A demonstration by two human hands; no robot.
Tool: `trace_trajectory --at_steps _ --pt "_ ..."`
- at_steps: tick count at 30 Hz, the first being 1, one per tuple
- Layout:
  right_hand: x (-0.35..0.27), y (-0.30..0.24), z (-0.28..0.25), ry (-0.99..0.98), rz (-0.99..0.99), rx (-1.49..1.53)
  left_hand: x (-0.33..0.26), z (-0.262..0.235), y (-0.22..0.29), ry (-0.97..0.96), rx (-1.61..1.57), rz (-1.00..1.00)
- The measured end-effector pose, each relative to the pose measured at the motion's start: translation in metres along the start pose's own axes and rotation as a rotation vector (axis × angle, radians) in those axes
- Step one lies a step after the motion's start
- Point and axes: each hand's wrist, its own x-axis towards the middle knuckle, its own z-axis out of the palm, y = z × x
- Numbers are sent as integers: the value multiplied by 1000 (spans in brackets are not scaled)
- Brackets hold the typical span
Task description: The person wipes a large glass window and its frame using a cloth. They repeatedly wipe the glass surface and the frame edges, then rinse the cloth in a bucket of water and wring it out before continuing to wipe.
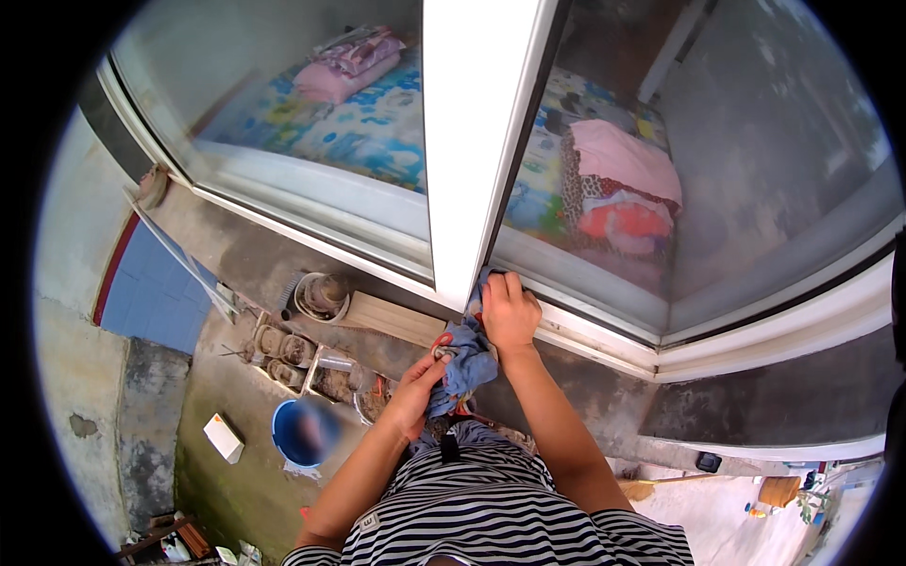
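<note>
A crumpled blue-grey cloth (pixel 469 360) with some red on it hangs between my two hands. My left hand (pixel 412 394) is closed on its left side, with the thumb and fingers pinched at a reddish edge. My right hand (pixel 511 311) has its fingers curled over the upper end of the cloth, against the foot of the white window frame post (pixel 468 141). Part of the cloth under the right fingers is hidden. The lower end of the cloth hangs close to my striped shirt.
Glass panes stand either side of the post; behind them lie a patterned bed (pixel 377 141) and folded pink bedding (pixel 628 165). Along the ledge are a pot (pixel 324 296) and a wooden board (pixel 396 319). Below left are a blue bucket (pixel 288 439) and a white box (pixel 224 439).
</note>
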Motion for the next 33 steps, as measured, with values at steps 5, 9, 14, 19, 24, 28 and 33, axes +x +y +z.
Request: trace_trajectory --at_steps 5,9,14,19,24,28,33 --pt "8 8 -3 -203 -83 -89 2 1 -4 -76 46 -3" --pt "17 12 -20 -207 -88 -165 -5 5 -10 37 -18 20" --pt "9 16 -5 -88 -181 -46 -8 11 -6 80 -47 15" --pt "12 19 -10 -185 -124 -28 -2 15 -7 2 26 23" --pt "-20 55 -53 -214 73 -92 6 11 -19 -73 25 -4" --pt "-38 88 -95 -210 183 -54 3 16 -14 -110 82 -34" --pt "-59 77 -122 -36 235 475 10 15 -26 -210 192 161"
